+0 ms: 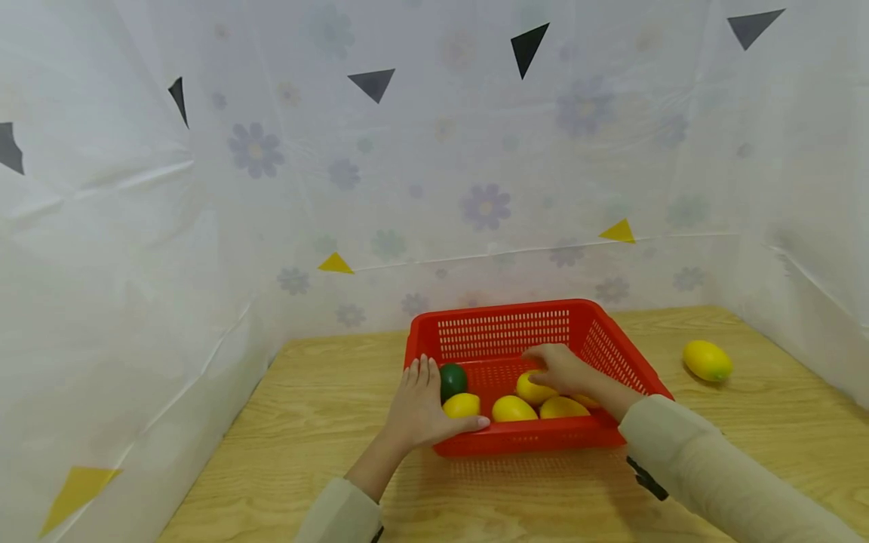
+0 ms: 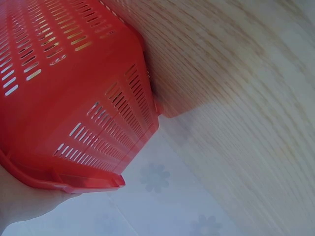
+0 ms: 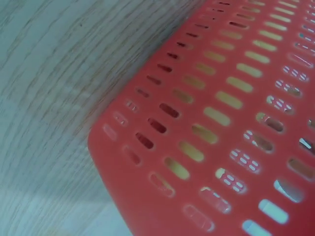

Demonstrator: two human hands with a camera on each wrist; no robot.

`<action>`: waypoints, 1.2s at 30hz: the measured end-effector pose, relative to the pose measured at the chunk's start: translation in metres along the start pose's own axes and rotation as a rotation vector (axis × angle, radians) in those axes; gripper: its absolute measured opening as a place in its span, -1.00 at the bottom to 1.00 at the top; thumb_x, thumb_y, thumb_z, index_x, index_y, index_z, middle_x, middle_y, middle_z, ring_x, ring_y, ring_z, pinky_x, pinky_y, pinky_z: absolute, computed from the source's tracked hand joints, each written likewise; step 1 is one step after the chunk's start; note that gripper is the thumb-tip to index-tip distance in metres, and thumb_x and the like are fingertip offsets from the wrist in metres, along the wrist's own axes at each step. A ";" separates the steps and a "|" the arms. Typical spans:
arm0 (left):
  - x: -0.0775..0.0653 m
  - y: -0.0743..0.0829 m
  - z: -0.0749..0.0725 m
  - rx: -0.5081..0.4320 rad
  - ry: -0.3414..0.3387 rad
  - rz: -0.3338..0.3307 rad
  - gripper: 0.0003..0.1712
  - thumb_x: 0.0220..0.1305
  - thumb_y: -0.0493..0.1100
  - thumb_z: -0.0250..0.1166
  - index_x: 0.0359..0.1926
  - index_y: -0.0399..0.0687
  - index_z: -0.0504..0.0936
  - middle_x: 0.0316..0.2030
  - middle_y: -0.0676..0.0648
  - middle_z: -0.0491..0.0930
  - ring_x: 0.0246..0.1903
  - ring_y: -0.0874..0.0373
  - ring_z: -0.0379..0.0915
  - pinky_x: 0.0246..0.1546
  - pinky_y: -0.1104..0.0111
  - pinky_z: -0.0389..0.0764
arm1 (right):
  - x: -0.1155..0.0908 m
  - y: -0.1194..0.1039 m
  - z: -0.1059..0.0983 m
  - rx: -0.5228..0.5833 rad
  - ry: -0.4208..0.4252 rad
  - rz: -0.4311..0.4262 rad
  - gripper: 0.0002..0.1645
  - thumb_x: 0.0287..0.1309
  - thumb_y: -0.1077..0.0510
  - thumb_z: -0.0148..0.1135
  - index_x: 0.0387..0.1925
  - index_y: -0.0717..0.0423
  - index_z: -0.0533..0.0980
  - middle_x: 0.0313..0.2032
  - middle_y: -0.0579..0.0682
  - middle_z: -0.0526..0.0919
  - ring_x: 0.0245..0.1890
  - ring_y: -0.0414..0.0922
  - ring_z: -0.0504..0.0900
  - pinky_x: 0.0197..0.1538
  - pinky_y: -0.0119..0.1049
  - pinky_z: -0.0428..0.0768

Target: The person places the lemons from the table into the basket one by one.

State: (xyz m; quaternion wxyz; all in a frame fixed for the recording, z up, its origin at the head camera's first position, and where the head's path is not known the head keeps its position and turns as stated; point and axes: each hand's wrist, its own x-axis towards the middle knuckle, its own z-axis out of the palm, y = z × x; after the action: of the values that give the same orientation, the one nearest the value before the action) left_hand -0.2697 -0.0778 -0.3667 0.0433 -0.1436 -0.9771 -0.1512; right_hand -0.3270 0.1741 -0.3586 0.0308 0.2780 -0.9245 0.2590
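Observation:
My left hand [image 1: 419,411] lies over the front-left corner of a red plastic basket [image 1: 532,437], fingers straight along the left rim and thumb along the front rim. Inside the basket my right hand [image 1: 560,368] holds a yellow lemon [image 1: 532,390], thumb on its near side; the other fingertips are partly hidden. More lemons, such as one lemon [image 1: 514,409] near the front wall, lie around it. A dark green fruit [image 1: 452,381] sits at the basket's left side. The right wrist view has only the slotted basket wall [image 3: 147,196], with yellow showing through.
Another lemon [image 1: 707,360] lies on the wooden table [image 1: 326,422], to the right of the basket. White flower-patterned sheeting [image 1: 421,226] with black, grey and yellow triangles stands behind and at both sides.

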 end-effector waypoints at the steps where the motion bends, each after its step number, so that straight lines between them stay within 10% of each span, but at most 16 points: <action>1: 0.000 0.000 0.000 0.000 -0.001 0.000 0.41 -0.18 0.67 0.01 0.41 -0.31 -0.05 0.43 -0.29 -0.12 0.43 -0.19 -0.24 0.42 0.01 -0.11 | -0.001 0.001 0.000 -0.001 0.004 -0.005 -0.55 0.13 0.32 0.19 0.07 0.43 0.43 0.03 0.35 0.53 0.05 0.24 0.49 0.03 0.03 0.54; 36: -0.002 0.000 -0.001 -0.004 0.004 0.002 0.40 -0.18 0.65 0.03 0.41 -0.31 -0.05 0.43 -0.29 -0.11 0.43 -0.19 -0.22 0.42 0.01 -0.10 | -0.026 0.038 -0.032 -0.086 0.257 0.071 -0.53 0.11 0.25 0.21 0.03 0.45 0.44 0.00 0.42 0.52 -0.23 0.19 0.60 -0.07 0.07 0.57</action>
State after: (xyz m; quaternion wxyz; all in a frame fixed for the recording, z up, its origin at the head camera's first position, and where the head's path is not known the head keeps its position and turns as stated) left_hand -0.2681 -0.0786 -0.3659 0.0450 -0.1442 -0.9765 -0.1535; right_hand -0.3280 0.2299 -0.3542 0.1518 0.2081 -0.9323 0.2538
